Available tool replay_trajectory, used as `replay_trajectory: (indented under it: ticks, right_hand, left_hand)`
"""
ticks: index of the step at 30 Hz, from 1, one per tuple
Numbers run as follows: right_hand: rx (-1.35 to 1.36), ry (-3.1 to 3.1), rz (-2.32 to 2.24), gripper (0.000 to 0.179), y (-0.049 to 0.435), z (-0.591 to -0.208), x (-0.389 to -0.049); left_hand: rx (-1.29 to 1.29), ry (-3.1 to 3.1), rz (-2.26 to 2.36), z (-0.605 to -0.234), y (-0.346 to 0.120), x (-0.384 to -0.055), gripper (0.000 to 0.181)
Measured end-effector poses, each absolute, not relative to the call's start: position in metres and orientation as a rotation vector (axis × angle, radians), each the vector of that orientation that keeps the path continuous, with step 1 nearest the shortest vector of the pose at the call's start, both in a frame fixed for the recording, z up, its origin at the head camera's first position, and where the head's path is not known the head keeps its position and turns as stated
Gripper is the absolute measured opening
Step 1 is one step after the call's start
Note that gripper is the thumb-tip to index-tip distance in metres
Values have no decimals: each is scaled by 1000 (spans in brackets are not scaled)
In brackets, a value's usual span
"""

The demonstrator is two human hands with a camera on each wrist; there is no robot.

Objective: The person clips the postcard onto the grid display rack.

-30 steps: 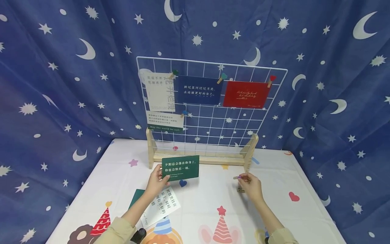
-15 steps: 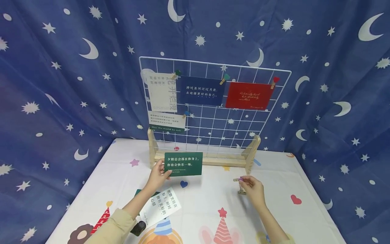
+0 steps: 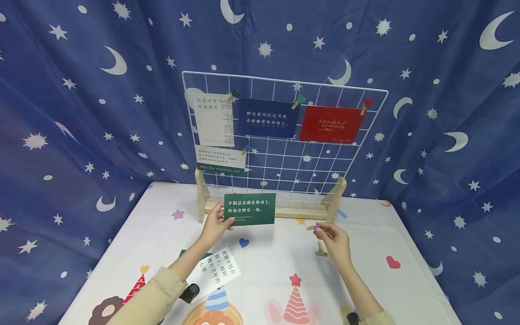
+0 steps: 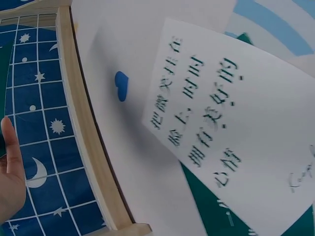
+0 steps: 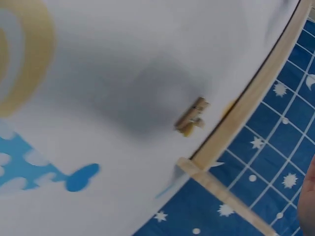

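My left hand [image 3: 214,224] pinches a green card [image 3: 250,209] with white lettering by its left edge, thumb in front. The card is upright and overlaps the rack's wooden base in the head view. Only part of this hand [image 4: 12,179] shows at the left edge of the left wrist view. My right hand [image 3: 336,246] pinches a small wooden clothespin [image 3: 310,228] with a purple end, in front of the rack's right foot. Just below that hand, wooden clothespins [image 5: 189,118] lie on the table. The white wire grid rack [image 3: 284,158] stands behind both hands.
Clipped to the rack are a white card [image 3: 214,124], a blue card [image 3: 266,128], a red card [image 3: 331,128] and a white-green card [image 3: 220,159]. A white card [image 3: 217,271] lies over green ones on the printed tablecloth [image 3: 272,266]. A starry blue curtain [image 3: 134,104] hangs behind.
My left hand has raised the green card and carried it right, closer to the rack. The right hand, still pinching its clothespin, has moved slightly up and forward, uncovering the clothespins below.
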State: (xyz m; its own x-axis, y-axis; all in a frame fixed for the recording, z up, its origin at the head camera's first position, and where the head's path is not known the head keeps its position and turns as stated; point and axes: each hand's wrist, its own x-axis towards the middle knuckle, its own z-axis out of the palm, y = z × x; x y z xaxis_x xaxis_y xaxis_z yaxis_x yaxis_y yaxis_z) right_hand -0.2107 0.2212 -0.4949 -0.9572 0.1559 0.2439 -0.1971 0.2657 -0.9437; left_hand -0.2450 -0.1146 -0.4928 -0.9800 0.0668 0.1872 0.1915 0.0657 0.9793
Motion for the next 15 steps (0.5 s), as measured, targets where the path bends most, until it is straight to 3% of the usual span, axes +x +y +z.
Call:
replay_trajectory:
  ticks: [5, 15]
  right_hand:
    - [65, -2253, 1734, 19, 211, -479, -215]
    - [98, -2125, 1730, 18, 194, -471, -231]
  left_hand:
    - [-152, -2295, -2054, -478, -105, -253, 35]
    - [-157, -2239, -2087, -464, -87, -270, 32]
